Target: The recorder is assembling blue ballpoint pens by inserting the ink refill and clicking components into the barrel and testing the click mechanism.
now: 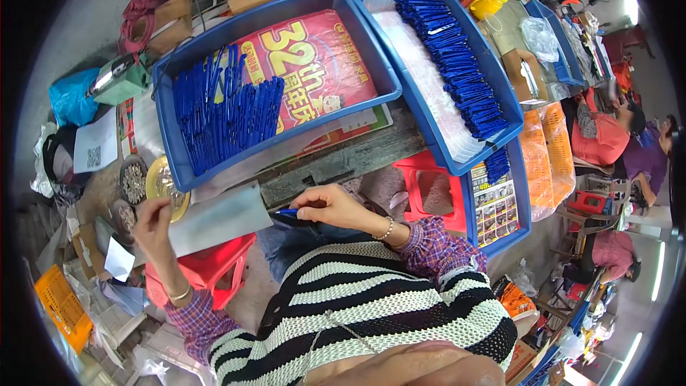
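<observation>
1. Since the blue pen looks like a slim plastic barrel, we judge it light and stiff, easy to turn between the fingertips, and a little slippery if its surface is as glossy as it seems.
2. We would take hold of it around the middle of the barrel, with thumb and forefinger on opposite sides; its thin end is probably the part most easily harmed, so we would keep any pressure away from there.
3. Our right hand has thumb and fingers pinched together on the pen, whose visible end points to the left; the rest is hidden by the fingers, and we cannot tell whether a second pen lies beneath.
4. Our left hand is well apart from the pen, beside the left end of a grey plate and near a yellow-rimmed bowl. Its fingers are bent and close to one another; whether they pinch something small, we cannot tell.
5. Between our hands lies that flat plate, with the pen just beside its right end; we cannot tell if they touch.
6. Beyond both hands, a blue tray holds many similar pens, side by side in a dense layer.
</observation>
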`<state>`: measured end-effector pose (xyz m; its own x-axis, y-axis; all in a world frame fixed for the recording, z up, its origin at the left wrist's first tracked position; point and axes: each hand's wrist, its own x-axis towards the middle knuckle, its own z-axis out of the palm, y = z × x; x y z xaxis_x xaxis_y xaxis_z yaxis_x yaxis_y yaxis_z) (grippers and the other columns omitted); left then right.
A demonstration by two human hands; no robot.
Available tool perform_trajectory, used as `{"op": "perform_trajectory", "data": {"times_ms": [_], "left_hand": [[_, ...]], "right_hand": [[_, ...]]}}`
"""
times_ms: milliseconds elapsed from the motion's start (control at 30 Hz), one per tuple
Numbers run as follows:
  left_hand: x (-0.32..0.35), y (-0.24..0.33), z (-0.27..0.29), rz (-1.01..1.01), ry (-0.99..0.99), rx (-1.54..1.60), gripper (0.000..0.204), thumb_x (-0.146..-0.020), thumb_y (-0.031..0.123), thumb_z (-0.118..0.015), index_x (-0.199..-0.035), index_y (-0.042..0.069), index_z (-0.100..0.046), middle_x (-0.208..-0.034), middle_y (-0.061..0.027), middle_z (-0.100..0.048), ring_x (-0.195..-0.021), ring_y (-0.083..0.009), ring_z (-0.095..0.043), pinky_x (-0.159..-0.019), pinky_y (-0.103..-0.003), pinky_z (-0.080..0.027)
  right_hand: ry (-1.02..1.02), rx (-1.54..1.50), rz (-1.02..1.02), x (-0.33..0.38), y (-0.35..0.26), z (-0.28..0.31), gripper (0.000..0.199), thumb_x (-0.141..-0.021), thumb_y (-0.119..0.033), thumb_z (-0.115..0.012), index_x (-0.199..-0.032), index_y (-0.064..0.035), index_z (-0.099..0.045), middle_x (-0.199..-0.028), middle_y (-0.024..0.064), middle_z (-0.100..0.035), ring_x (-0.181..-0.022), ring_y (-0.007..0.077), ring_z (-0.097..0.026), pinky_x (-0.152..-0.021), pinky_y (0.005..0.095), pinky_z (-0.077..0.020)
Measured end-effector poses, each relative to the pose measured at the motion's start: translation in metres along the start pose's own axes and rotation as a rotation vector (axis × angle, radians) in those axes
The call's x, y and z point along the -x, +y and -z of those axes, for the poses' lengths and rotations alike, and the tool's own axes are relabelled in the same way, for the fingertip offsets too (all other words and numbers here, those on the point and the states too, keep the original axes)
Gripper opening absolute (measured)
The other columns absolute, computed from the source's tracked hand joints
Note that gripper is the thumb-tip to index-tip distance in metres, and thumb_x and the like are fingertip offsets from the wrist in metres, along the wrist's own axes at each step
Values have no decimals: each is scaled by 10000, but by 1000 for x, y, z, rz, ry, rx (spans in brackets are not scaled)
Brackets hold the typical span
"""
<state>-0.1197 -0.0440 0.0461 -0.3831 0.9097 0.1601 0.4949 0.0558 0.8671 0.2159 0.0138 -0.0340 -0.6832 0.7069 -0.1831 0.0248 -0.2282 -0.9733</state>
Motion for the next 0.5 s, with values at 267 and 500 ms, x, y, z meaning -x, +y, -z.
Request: {"op": "perform_trajectory", "data": {"times_ms": [267,500], "left_hand": [[3,43,-85,-102,-462,82,130,-707,-66,-588,-797,0,-653,-836,-65,-615,-801,-160,-580,-704,-247,-444],[7,29,-130,-169,-731,233,105,-714,-35,-593,-801,-8,-643,-789,-78,-639,-765,-177,-612,-687,-286,-470]], "right_hand": [[61,310,93,2,-27,3,171,-749,-28,-661,-918,-5,-655,-762,43,-596,-645,77,-530,-575,214,-417],[111,539,250,5,-38,7,189,-687,4,-698,-870,-21,-655,-792,81,-617,-679,176,-599,-587,257,-456]]}}
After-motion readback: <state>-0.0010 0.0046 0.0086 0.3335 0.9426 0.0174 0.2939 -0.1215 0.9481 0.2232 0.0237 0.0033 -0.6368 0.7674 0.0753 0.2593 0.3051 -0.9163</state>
